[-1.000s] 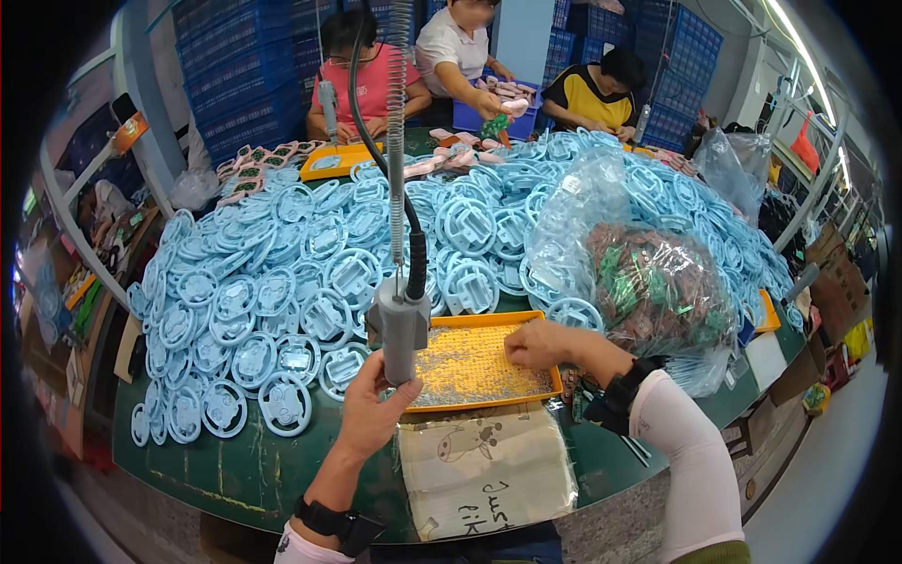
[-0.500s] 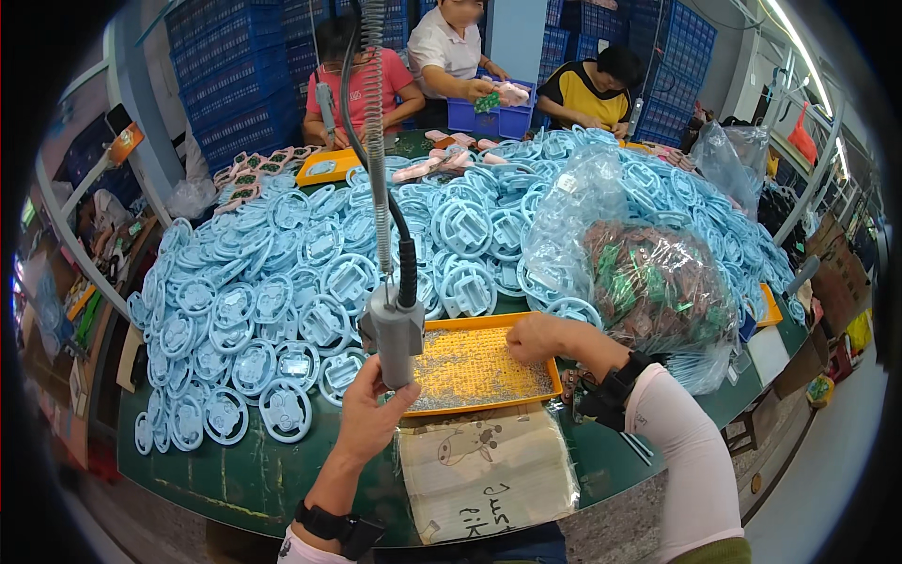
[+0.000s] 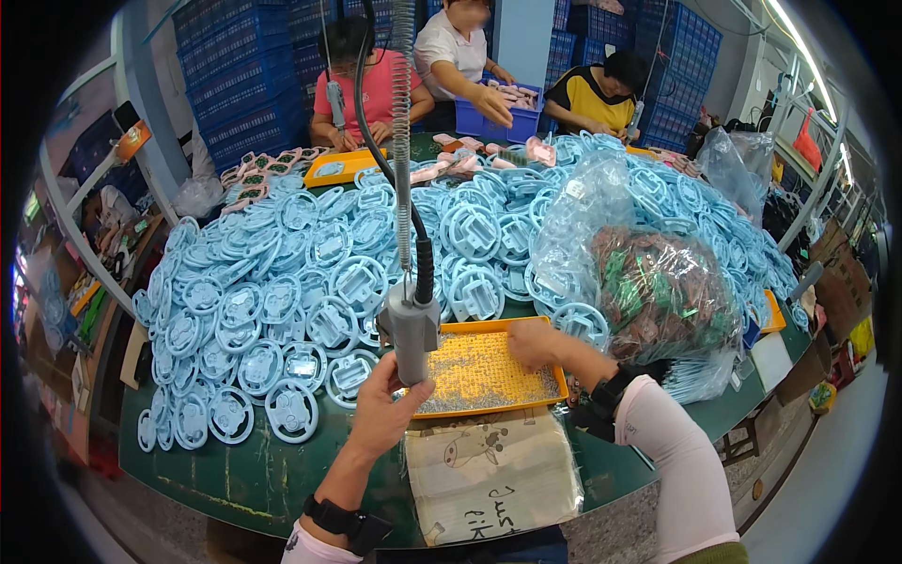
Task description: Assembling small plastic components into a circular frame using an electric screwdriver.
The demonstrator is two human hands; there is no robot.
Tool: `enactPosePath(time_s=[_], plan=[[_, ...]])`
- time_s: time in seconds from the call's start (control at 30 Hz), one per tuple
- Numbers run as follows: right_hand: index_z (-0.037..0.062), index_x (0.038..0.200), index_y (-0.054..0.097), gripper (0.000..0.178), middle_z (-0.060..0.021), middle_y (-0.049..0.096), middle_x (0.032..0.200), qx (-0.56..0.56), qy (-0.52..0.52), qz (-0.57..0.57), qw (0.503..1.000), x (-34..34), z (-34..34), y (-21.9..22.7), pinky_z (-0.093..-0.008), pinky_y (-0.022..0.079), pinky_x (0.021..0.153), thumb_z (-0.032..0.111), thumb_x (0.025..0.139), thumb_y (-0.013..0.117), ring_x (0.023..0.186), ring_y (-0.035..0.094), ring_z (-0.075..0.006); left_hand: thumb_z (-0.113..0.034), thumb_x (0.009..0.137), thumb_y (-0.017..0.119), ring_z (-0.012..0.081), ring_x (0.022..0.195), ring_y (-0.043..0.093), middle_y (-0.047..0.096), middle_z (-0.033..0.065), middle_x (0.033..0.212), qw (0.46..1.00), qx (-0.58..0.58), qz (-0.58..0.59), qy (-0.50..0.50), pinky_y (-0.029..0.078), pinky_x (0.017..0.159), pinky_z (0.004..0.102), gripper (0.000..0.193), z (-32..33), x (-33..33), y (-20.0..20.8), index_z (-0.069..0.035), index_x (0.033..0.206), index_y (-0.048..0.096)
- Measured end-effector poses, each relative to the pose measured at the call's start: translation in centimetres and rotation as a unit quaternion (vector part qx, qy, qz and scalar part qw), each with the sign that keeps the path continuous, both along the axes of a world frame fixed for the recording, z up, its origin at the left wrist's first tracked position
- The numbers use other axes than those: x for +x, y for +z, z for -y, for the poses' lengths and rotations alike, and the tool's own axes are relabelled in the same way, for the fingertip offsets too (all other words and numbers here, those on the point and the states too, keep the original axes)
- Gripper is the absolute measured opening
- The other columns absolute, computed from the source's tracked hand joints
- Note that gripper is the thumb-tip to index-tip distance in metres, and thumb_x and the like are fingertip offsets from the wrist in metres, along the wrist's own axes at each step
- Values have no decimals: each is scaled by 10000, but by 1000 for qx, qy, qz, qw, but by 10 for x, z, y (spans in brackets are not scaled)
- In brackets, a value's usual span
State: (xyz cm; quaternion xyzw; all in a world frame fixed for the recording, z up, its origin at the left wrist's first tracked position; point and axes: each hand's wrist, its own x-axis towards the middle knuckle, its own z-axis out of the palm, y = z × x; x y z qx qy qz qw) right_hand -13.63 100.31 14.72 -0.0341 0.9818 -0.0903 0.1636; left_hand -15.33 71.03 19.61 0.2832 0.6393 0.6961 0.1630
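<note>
My left hand [image 3: 383, 410] is closed around the lower body of a grey electric screwdriver [image 3: 410, 340], which hangs upright from a coil spring and black cable. Its tip is hidden from sight. Over the far right part of a shallow yellow tray [image 3: 479, 410], my right hand [image 3: 534, 342] has its fingers curled downward and together. What they hold, if anything, cannot be made out. Small silvery screws [image 3: 451, 393] lie scattered across the tray's gridded bottom. A cream printed sheet [image 3: 493, 479] lies in front of the tray.
Light-blue round plastic parts [image 3: 362, 282] are heaped over the green table [image 3: 225, 479]. A clear bag of brown and green pieces [image 3: 662, 291] stands right of the tray. Across the table several people work, one reaching over a blue-purple bin [image 3: 526, 117] of pink parts.
The whole view has shifted slightly. My left hand stays on the screwdriver and my right hand stays over the tray. Across the table, the person at the bin no longer shows the green board in hand.
</note>
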Motion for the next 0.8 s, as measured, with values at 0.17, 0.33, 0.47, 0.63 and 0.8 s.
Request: enactPosePath(time_s=[0.17,0.33,0.47,0.63,0.8], plan=[[36,935,586,202,-204,632,855,-297,-132,-74,943,-8,79,13,-436,482,741,178,805,524,853,599,-383,-84,829,665,94,919,558,579,16,1002,1000,-20,1,-7,451,854,274,377,-6,-2,-2,-7,1163,508],[37,925,567,188,-219,628,862,-193,-136,-134,963,-5,38,0,-445,477,727,184,860,471,824,605,-384,-82,827,660,109,927,572,590,30,1019,1000,-13,-7,-6,449,871,279,386,-18,0,5,-9,1173,506],[-3,911,557,184,-230,631,882,-47,-164,-79,982,25,11,5,-463,476,740,140,824,481,820,609,-399,-92,825,663,119,930,579,595,37,1022,1000,-11,-6,-6,450,874,281,396,-24,-1,3,-17,1181,506],[-37,886,515,224,-258,614,885,-65,-115,-104,986,70,25,36,-473,473,719,179,845,470,839,599,-401,-97,818,673,120,931,580,597,43,1016,999,-17,-15,-25,453,868,285,406,-29,-5,-3,-20,1180,508],[-45,852,502,280,-268,610,780,21,-269,-109,957,109,14,42,-491,480,667,234,833,507,729,599,-425,-97,812,680,116,919,581,601,40,1002,999,-30,-45,-8,460,854,282,406,-23,-8,-1,-20,1174,512]])
